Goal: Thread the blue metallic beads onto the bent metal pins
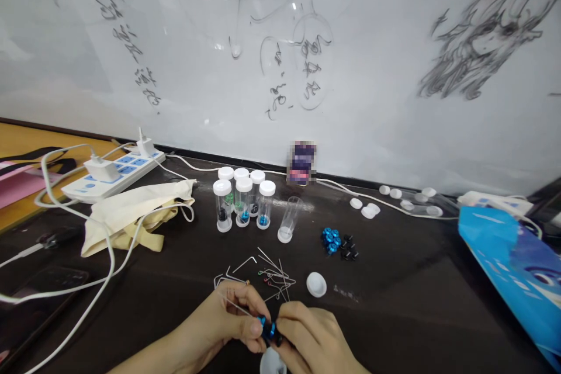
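My left hand (232, 318) pinches small shiny blue metal parts (266, 324) between thumb and fingers, and a thin metal rod (238, 305) runs along the same hand. From the other side, my right hand (313, 336) closes its fingertips on a small black piece (277, 338) against the blue parts; its exact shape is partly hidden. Below the hands sits a white cup-shaped cap (272, 362), cut off by the frame's bottom edge. Just beyond the fingers lie L-shaped hex keys (245, 264) and thin wire pieces with looped ends (278, 280). Another white cap (316, 284) lies right of them.
Several clear tubes with white caps (244, 201) stand behind, beside an uncapped tube (290, 221). Blue pieces (331, 239) and black screws (349, 247) are piled rightward. Left are a power strip (114, 172), cables and cream pouch (135, 210); right, a blue bag (504, 263).
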Available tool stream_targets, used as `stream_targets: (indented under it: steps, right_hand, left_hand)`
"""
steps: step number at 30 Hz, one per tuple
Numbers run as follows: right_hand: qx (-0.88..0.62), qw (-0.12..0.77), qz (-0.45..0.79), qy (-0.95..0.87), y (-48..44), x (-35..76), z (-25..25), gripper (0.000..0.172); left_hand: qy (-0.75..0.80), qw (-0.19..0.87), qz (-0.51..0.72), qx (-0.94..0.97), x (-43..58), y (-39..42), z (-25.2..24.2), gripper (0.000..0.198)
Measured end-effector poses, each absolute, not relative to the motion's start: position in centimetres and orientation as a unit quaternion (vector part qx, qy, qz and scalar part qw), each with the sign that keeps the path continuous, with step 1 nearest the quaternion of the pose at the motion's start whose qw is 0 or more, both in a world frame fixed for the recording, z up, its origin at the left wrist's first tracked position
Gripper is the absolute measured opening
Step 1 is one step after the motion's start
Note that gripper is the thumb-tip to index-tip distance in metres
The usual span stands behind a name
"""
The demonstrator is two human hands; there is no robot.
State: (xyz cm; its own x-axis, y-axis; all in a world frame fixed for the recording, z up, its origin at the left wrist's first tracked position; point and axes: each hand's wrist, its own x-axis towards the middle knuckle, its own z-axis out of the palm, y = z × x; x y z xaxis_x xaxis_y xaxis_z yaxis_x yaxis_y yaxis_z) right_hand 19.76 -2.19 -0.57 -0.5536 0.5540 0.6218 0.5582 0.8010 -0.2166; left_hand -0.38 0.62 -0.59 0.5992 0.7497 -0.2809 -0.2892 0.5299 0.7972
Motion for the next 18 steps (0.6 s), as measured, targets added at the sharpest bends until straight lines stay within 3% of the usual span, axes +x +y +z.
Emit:
stream_targets:
  steps: [7, 13, 18]
  right_hand:
    - [-0.334, 0.342, 0.021, -0.878, -2.31, 19.71, -0.58, 0.047]
    - [-0.321, 0.339, 0.034, -0.884, -2.21, 19.82, -0.54, 0.036]
    - [-0.33, 0.31, 0.025, -0.891, -2.21, 19.76, -0.82, 0.054]
  left_hand:
    - [0.311, 0.821, 0.302, 0.371, -0.43, 0.59, -0.41, 0.021]
    - [0.304, 0.816, 0.322, 0.372, -0.37, 0.61, -0.62, 0.022]
    - [0.308, 0.826, 0.288, 0.374, -0.36, 0.59, -0.11, 0.018]
